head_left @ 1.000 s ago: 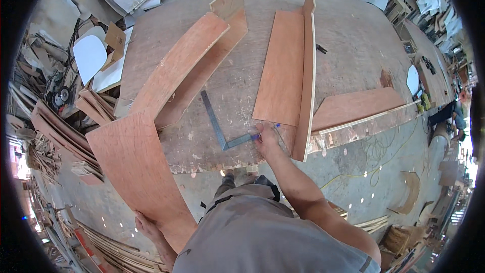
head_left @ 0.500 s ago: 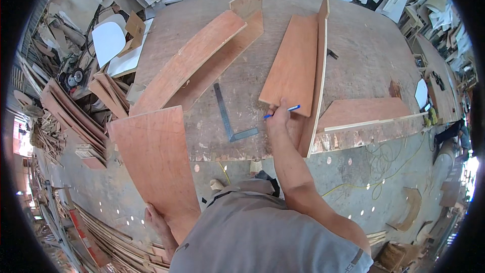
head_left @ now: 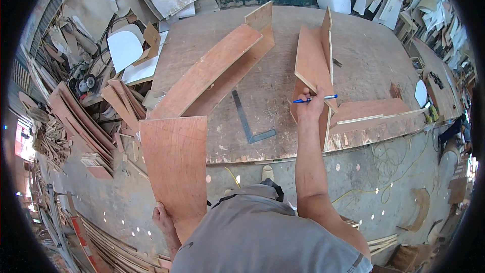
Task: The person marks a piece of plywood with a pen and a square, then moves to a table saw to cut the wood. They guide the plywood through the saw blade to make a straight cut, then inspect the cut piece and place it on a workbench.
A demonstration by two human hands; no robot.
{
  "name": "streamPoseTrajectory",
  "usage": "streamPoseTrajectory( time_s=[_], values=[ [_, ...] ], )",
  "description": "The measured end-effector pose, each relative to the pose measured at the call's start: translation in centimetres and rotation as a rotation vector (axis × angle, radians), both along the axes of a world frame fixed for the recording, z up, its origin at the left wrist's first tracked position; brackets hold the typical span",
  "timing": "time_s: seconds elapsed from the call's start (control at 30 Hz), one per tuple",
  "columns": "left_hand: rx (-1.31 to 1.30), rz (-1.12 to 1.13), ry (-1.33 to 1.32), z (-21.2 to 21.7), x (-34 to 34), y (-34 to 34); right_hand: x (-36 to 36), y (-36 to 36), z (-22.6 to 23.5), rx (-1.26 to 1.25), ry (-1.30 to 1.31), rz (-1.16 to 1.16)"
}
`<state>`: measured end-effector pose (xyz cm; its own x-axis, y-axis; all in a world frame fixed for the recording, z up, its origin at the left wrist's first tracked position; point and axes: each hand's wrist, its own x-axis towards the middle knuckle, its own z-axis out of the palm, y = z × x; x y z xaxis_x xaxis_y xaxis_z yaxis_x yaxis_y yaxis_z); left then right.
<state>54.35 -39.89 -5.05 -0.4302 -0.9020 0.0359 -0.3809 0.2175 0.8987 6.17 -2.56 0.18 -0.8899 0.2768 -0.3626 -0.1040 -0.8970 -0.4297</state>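
Note:
My left hand (head_left: 164, 218) is closed on the left edge of a tapering plywood panel (head_left: 174, 162), whose far end reaches the table's near edge. A blue pen (head_left: 323, 98) lies across the fingers of my right hand (head_left: 310, 108). The same hand grips the near end of a joined plywood piece (head_left: 312, 60), which is tilted on the table; the fingertips are partly hidden. Left of it rests a metal try square (head_left: 243, 117). Farther left stands another joined plywood piece (head_left: 209, 71) with an upright end board.
Flat plywood strips (head_left: 374, 112) lie along the right front of the worktable (head_left: 242, 25). A dark tool, perhaps a hammer (head_left: 337, 62), sits behind the tilted piece. Curved boards (head_left: 81, 116) are stacked at left. A yellow cord (head_left: 353, 190) trails over the floor.
The joined piece under my right hand has been tipped, its broad panel now slanting up. My right hand has moved with it. The left-hand panel stands straighter, and the whole view has shifted.

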Motion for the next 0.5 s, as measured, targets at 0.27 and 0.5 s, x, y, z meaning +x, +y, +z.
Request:
streamPoseTrajectory(
  time_s=[0.27,0.5],
  values=[
    [0.064,-0.007,0.013,-2.2,0.9,-3.4,2.7,-0.9,6.3,0.136,0.063,-0.012],
    [0.102,-0.089,0.044,-2.1,-0.8,-2.8,2.2,-1.9,7.2,0.141,0.067,-0.023]
  ],
)
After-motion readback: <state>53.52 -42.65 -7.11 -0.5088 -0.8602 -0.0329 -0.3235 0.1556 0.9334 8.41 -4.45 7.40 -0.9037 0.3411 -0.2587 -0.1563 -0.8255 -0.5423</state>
